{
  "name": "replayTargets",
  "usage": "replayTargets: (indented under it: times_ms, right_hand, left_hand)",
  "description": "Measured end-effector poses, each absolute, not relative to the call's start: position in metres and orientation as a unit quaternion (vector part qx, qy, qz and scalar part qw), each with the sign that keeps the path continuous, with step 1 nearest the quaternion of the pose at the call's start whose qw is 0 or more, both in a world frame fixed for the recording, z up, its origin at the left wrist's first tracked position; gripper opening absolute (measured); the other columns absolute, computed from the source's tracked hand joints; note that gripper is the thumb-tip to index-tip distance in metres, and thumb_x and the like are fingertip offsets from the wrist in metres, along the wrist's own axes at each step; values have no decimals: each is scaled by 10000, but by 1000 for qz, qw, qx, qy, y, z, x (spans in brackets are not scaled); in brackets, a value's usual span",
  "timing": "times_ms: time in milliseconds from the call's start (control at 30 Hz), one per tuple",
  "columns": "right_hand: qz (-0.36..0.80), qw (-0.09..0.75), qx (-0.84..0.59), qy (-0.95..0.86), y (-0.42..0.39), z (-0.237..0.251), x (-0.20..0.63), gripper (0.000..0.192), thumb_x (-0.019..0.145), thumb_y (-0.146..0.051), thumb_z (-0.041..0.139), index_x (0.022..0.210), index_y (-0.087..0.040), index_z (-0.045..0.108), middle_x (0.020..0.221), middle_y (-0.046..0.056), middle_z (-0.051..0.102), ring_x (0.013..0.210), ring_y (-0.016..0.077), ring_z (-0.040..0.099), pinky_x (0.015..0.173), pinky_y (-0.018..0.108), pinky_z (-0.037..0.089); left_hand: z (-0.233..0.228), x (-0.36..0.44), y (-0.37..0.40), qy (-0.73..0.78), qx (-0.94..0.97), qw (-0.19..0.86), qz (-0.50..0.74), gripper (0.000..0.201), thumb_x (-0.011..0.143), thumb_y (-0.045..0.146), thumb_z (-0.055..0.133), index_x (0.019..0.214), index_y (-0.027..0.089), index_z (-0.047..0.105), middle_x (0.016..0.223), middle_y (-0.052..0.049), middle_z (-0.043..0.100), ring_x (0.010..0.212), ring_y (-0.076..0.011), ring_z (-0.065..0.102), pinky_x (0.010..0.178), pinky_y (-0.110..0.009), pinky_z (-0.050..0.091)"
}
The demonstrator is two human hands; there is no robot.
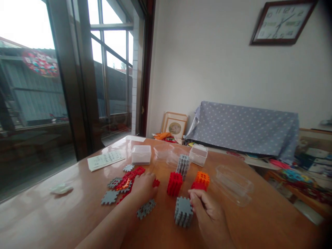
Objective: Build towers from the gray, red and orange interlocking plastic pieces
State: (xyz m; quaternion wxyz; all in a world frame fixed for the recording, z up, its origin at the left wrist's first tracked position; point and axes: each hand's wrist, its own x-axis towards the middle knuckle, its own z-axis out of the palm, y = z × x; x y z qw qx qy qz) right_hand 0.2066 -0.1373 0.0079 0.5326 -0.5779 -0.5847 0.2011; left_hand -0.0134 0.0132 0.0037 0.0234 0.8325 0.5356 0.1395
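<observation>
4 cubes built: grey cube (pixel 183 211) gripped by right hand (pixel 207 209); loose tiles (pixel 121 183) remaining at 9 o'clock under flat, open left hand (pixel 144 186)

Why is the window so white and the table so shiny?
Head view: daylight overexposes the window to white and glares off the glossy table; the wide lens bends the edges, so the clock leans; the right hand and grey cube look slightly soft.

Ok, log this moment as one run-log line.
left hand: on loose red pieces | right hand: touching grey cube | red cube, orange cube behind | table
</observation>
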Motion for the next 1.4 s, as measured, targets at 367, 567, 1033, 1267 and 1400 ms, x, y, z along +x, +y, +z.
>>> replayTargets:
  times_ms: [367,567,1033,1267,1400]
  right_hand:
    - [189,545,-574,-581,-137,10,207,334,1015,-503,502,1006,-233,697,823,17,666,762,188,622,709,267,473]
    - [190,551,-568,-581,-140,13,200,326,1008,-504,518,1029,-242,711,858,18,689,789,185,636,722,258,483]
    - [320,609,-502,-524,-140,24,193,325,932,-522,645,867,-214,722,811,14,650,749,177,572,684,257,467]
    - [408,633,-501,-427,-141,35,199,431,854,-598,709,1048,-217,760,819,25,689,643,152,546,585,251,433]
    - [413,627,-511,-419,-141,36,201,471,811,-609,746,1048,-203,778,820,39,720,625,157,566,571,263,436]
  left_hand:
    - [11,-25,26,495,664,404,389,178,745,299,724,859,180,657,776,-31,677,734,-203,607,652,-279,391]
    - [46,-22,-11,236,442,758,418,219,903,332,663,1078,200,667,999,-39,703,813,-144,645,655,-232,432]
    - [47,7,-55,131,460,825,301,290,895,273,730,1168,221,648,1139,-73,705,933,-168,686,835,-301,505]
    - [42,10,-53,141,588,732,313,403,846,283,781,1215,209,638,1156,-85,698,1056,-200,653,956,-340,474]
    - [39,6,-51,143,680,649,310,585,832,272,783,1377,253,570,1224,-95,666,1083,-219,636,981,-386,487]
